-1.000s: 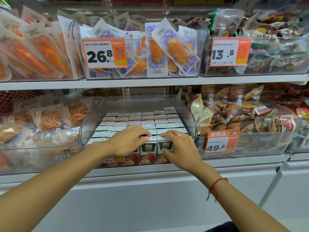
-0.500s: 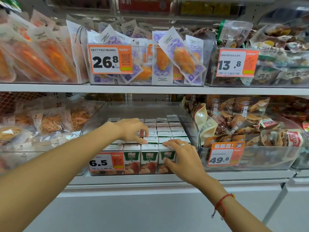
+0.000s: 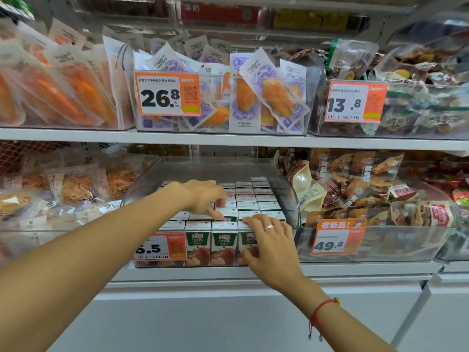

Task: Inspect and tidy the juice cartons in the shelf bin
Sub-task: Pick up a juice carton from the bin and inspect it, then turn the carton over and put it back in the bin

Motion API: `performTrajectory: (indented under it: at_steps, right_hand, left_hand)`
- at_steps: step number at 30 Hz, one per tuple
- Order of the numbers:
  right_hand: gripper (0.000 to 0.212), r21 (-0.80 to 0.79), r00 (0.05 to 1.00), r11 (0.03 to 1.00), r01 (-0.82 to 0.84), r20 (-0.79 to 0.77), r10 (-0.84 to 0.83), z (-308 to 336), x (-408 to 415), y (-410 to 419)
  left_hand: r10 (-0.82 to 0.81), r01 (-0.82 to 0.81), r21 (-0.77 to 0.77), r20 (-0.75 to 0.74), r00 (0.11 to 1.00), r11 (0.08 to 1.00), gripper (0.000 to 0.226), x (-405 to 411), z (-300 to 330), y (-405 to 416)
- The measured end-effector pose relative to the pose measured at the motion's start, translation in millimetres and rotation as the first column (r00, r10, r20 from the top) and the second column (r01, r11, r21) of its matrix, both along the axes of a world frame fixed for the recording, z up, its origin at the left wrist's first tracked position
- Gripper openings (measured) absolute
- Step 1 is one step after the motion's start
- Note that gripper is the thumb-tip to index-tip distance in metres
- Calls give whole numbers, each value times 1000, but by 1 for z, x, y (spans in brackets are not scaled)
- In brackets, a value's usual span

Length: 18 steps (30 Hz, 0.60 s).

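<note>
We see the juice cartons (image 3: 223, 243) packed upright in tidy rows inside a clear plastic bin (image 3: 284, 179) that sits at the front edge of the lower shelf (image 3: 355, 269), between a bin of pale shredded snacks (image 3: 76, 184) on the left and a bin of brown snack packs (image 3: 368, 189) on the right. The cartons are small, green and white, with red apples printed low on their faces and "100%" above; their flat white tops show as a grid running toward the bin's back wall. Their long axis is vertical and the printed faces point out toward us through the bin's front wall. An orange price tag (image 3: 160, 246) ending in ".5" covers the front left corner. Our left hand (image 3: 203, 196) reaches over the second and third rows, its grip curled with fingertips pinching at a carton top in the middle of the bin. Our right hand (image 3: 269, 242), wearing a ring, lies over the front right corner, fingers spread across carton tops and thumb against the front face, so its grip clasps the front right carton.
</note>
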State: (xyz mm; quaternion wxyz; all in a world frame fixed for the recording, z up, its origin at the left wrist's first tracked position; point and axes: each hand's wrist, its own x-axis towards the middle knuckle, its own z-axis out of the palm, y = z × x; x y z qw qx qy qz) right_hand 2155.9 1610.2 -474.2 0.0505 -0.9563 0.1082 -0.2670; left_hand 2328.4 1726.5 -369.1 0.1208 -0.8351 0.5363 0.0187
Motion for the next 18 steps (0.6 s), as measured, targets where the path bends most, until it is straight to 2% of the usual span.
performTrajectory:
  at_steps: [4, 7, 9, 12, 14, 15, 17, 18]
  right_hand:
    - [53, -6, 1000, 1000, -16, 14, 16, -1, 0, -2]
    - [51, 32, 999, 999, -12, 45, 10, -1, 2, -2]
    - [51, 54, 998, 999, -2, 62, -2, -1, 2, -1]
    - [52, 99, 998, 995, 3, 65, -9, 3, 1, 1]
    - [48, 167, 995, 986, -31, 96, 15, 12, -2, 6]
    - [43, 234, 987, 969, -82, 157, 46, 17, -4, 12]
    - [34, 414, 946, 882, -224, 309, 96, 30, -12, 30]
    - [34, 532, 931, 793, -298, 345, 118, 37, -15, 42]
  left_hand:
    - [111, -126, -166, -95, 989, 978, 40, 0, 2, 9]
    - [120, -204, -397, -226, 967, 895, 32, -8, 5, 20]
    - [93, -238, -583, -267, 959, 777, 27, -19, 0, 30]
    - [47, -315, -823, -334, 942, 472, 20, -43, -16, 47]
    - [-18, -455, -848, -478, 878, 272, 18, -60, -24, 56]
    - [-52, -541, -817, -560, 827, 201, 17, -68, -27, 61]
    - [-128, -725, -678, -735, 666, 117, 20, -86, -34, 74]
    - [-180, -805, -584, -807, 563, 101, 23, -95, -38, 81]
